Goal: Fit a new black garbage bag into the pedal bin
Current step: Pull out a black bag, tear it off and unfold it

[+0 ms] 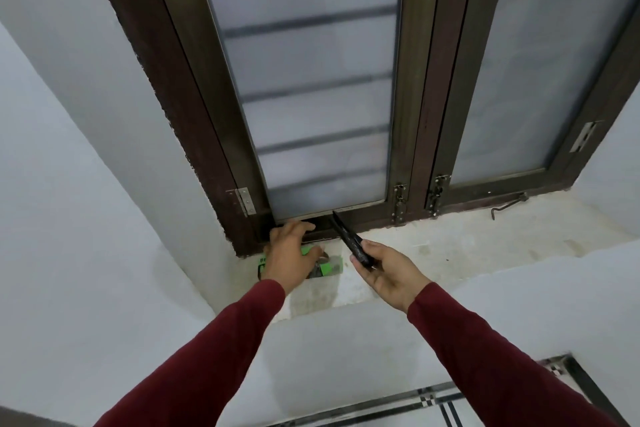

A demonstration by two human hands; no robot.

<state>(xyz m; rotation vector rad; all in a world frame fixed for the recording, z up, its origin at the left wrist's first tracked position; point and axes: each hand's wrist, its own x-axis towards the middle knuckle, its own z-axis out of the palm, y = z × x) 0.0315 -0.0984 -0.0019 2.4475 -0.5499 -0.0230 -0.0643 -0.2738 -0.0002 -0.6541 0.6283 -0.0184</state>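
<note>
A green pack of garbage bags (330,266) lies on the white window sill (467,246), close to the window's left corner. My left hand (291,253) rests on top of the pack with its fingers bent over it. My right hand (384,274) holds a folded black garbage bag (348,236), a narrow dark strip that sticks up and away towards the window frame. The pedal bin is out of view.
A dark brown window frame (415,135) with frosted panes stands right behind the sill. Metal latches (400,201) sit at its base, and a hook (507,204) lies on the sill to the right. White walls flank both sides; patterned floor tiles (433,402) show below.
</note>
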